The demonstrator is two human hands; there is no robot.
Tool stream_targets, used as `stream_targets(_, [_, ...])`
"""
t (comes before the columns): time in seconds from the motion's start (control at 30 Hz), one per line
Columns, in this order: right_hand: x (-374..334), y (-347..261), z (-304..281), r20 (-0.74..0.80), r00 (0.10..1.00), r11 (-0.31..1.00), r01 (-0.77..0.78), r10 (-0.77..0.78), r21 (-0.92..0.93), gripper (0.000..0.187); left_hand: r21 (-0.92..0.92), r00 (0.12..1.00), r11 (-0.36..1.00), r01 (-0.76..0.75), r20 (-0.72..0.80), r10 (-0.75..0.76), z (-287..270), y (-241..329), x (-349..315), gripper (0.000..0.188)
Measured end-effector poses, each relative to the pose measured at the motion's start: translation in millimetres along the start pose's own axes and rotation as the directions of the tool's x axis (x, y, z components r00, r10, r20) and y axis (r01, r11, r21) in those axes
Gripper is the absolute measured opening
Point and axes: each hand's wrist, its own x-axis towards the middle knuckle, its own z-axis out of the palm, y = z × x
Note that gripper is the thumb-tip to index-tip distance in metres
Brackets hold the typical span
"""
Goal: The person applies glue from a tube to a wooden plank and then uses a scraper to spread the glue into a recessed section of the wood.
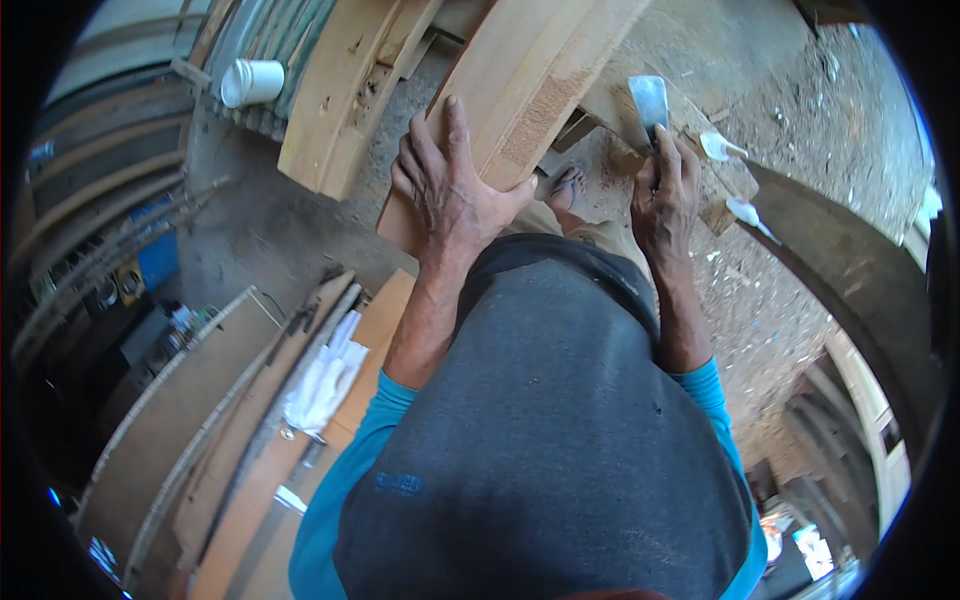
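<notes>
My left hand (448,190) lies with spread fingers on the near end of a long wooden board (515,65), its thumb reaching toward the right edge. A rough, reddish-brown strip (545,115) runs along that edge of the board; I cannot tell if it is filler or sawdust. To the right, my right hand (668,195) is closed around the handle of a putty knife (650,100). Its broad metal blade points away from me, apart from the board. Just right of this hand are two small white objects with pointed ends (716,147) (745,212).
More thick timber (350,90) lies left of the board. Beyond it a white bucket (252,83) rests on its side. Lower left are long planks (265,480) and a white plastic bag (328,378). A dark curved plank (850,270) stands at the right.
</notes>
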Motion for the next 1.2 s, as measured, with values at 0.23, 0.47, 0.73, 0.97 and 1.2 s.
stream_targets(0.23, [7.7,-8.9,3.4,-0.005,0.999,0.987,-0.054,0.053,-0.154,0.051,0.084,0.996,0.996,-0.016,0.086,0.009,-5.2,1.5,1.3,0.132])
stream_targets(0.47, [-24.0,-30.5,-13.8,-0.102,0.994,0.995,0.029,-0.038,-0.094,0.047,0.103,0.994,0.995,-0.010,0.109,-0.002,0.9,-2.6,-1.4,0.134])
stream_targets(0.73, [-188.2,-50.9,-5.1,0.320,0.921,0.953,-0.273,0.221,0.128,0.037,0.025,0.987,1.000,0.001,0.159,-0.005,-1.7,4.6,-2.4,0.136])
stream_targets(0.97, [-334.7,-21.6,71.2,0.693,0.594,0.803,-0.595,0.408,0.037,0.041,0.101,0.990,0.994,-0.040,0.140,0.026,4.2,-8.4,-2.9,0.136])
stream_targets(1.2, [-432.7,-11.8,110.1,0.651,0.522,0.565,-0.808,0.551,0.170,0.041,0.123,0.989,0.985,-0.118,0.104,0.105,12.4,-25.5,7.0,0.131])
